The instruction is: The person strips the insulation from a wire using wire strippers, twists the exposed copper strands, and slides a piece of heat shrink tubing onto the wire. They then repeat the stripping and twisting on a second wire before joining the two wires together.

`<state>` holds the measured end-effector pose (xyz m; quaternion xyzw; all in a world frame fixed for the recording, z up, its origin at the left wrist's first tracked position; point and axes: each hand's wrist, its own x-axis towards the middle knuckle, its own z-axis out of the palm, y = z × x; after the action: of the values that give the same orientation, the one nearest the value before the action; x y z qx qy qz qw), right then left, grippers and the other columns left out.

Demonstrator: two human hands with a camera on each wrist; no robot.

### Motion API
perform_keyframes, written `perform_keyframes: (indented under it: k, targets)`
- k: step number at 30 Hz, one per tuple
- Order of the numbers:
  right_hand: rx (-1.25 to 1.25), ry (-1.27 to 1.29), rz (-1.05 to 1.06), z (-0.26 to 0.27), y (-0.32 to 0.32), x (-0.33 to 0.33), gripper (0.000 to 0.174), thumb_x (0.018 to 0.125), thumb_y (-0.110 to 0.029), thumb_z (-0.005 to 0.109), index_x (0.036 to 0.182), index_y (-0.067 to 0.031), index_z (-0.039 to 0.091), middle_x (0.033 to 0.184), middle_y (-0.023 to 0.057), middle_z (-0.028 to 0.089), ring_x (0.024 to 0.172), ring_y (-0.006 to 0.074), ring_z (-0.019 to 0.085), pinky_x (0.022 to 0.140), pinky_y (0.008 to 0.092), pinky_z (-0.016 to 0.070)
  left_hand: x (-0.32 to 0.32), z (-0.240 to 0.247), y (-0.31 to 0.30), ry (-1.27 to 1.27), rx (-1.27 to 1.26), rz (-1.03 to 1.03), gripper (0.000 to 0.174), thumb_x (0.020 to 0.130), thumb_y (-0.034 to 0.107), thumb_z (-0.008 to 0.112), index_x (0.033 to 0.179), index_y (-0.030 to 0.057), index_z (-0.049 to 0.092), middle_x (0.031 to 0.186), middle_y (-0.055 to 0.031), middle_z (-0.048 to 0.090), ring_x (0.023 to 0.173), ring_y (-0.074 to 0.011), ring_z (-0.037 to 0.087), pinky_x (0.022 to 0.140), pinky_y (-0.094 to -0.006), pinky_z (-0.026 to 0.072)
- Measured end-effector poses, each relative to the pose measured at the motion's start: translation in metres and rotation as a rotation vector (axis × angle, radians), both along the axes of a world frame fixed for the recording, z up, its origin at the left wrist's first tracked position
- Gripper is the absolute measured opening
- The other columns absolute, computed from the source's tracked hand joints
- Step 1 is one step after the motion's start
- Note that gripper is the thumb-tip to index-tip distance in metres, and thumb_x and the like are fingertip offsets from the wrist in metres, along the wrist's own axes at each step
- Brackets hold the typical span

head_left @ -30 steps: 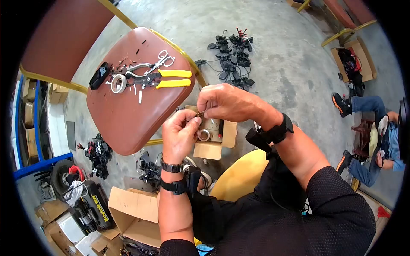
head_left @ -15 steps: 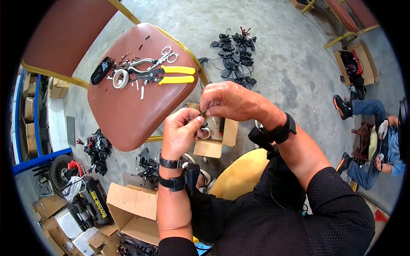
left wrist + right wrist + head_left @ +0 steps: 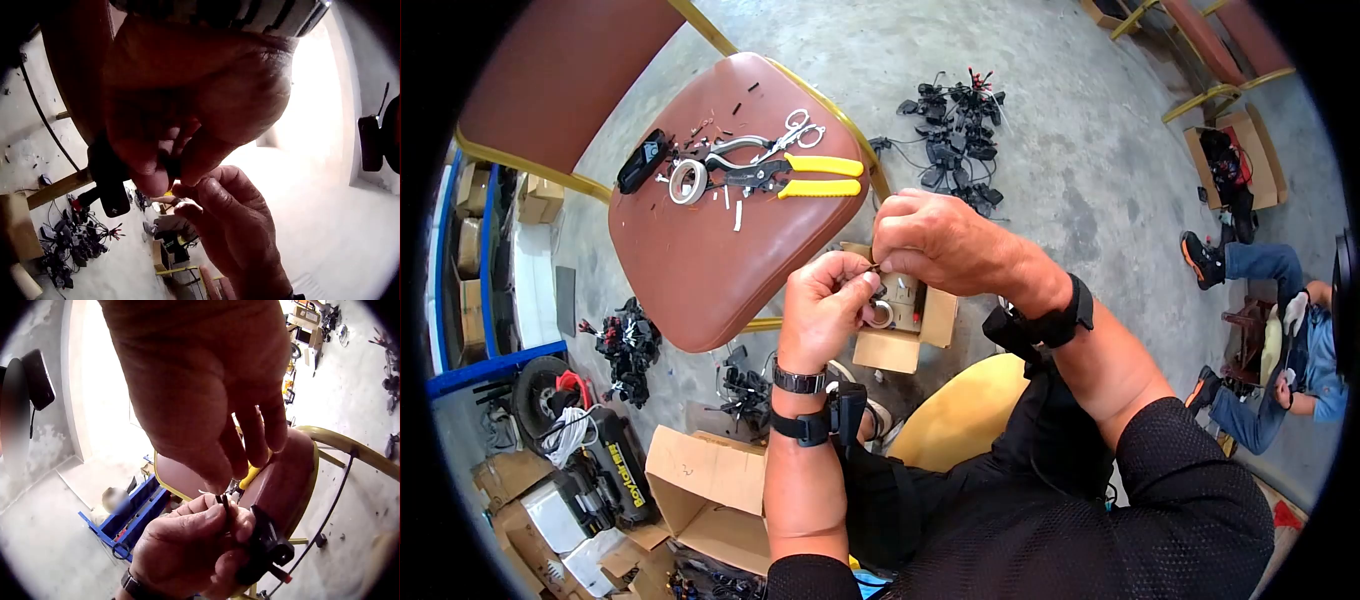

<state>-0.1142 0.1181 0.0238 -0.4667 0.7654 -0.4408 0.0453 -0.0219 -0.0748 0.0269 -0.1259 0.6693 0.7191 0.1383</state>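
Both hands meet in front of the body, fingertips close together. My left hand pinches thin dark wires between thumb and forefinger. A black plastic device with a red-tipped lead hangs at that hand, also seen as a black block in the left wrist view. The right hand pinches the wire's end with thumb and forefinger; its other fingers are loosely bent. The fingers largely hide the wire ends. Below the hands, an open carton holds a tape roll.
On the brown chair seat lie yellow-handled wire strippers, grey pliers, scissors, a tape roll and scraps. Black cabled devices lie on the floor. Another person sits at the right.
Both hands keep pinching close together, with small shifts of the right fingers at the wire. The view has shifted slightly, moving the chair a little up and right in it.
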Motion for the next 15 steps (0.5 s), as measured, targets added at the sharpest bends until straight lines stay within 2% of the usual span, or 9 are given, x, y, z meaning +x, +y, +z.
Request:
perform_keyframes:
  k: [3,6,9,10,12,15]
  targets:
    - [-0.011,0.018,0.008,0.000,0.001,-0.001,0.007,0.081,-0.011,0.067,0.079,-0.0074,0.062,0.085,0.0104,0.065,0.087,0.0330,0.063,0.077,0.0433,0.0522,0.002,-0.001,0.004,0.074,-0.112,-0.012,0.004,0.091,0.004,0.069,0.090,0.0011,0.066,0.071,-0.0014,0.065,0.057,-0.0076,0.058,0.052,-0.0227,0.0459]
    - [0.027,-0.065,-0.060,-0.001,0.003,0.003,0.008,0.082,-0.008,0.070,0.080,-0.0068,0.062,0.083,0.0057,0.062,0.091,0.0285,0.059,0.085,0.0394,0.0479,0.001,0.000,0.008,0.377,-0.534,-0.065,0.005,0.089,0.003,0.069,0.089,-0.0004,0.066,0.071,-0.0033,0.065,0.058,-0.0083,0.056,0.055,-0.0255,0.0461]
    - [0.154,-0.145,-0.151,-0.004,0.001,0.004,0.011,0.080,-0.013,0.066,0.086,-0.0035,0.066,0.087,0.0139,0.067,0.091,0.0348,0.064,0.081,0.0433,0.0518,-0.002,-0.004,0.014,0.630,-0.795,-0.049,0.005,0.088,0.003,0.069,0.089,-0.0014,0.065,0.073,-0.0046,0.064,0.059,-0.0085,0.056,0.056,-0.0278,0.0463]
    - [0.133,-0.204,-0.148,-0.003,0.001,0.003,0.012,0.080,-0.013,0.066,0.087,-0.0033,0.066,0.088,0.0141,0.067,0.092,0.0347,0.064,0.081,0.0429,0.0519,-0.002,-0.004,0.014,0.627,-0.792,-0.048,0.005,0.089,0.003,0.068,0.088,-0.0014,0.065,0.075,-0.0025,0.064,0.060,-0.0078,0.056,0.056,-0.0259,0.0466]
    - [0.092,-0.324,-0.136,-0.001,0.000,0.002,0.013,0.080,-0.012,0.066,0.090,-0.0030,0.067,0.090,0.0146,0.067,0.093,0.0345,0.064,0.083,0.0420,0.0521,-0.001,-0.007,0.010,0.414,-0.536,-0.009,0.005,0.090,0.003,0.068,0.089,-0.0009,0.065,0.075,-0.0012,0.064,0.060,-0.0079,0.057,0.055,-0.0246,0.0465]
    - [-0.045,-0.281,-0.111,0.007,0.004,0.003,0.014,0.080,-0.009,0.068,0.093,-0.0045,0.068,0.092,0.0139,0.067,0.093,0.0325,0.065,0.083,0.0411,0.0530,-0.001,-0.014,0.000,0.184,-0.240,0.018,0.005,0.091,0.005,0.068,0.089,0.0006,0.065,0.074,-0.0002,0.064,0.058,-0.0080,0.058,0.052,-0.0226,0.0464]
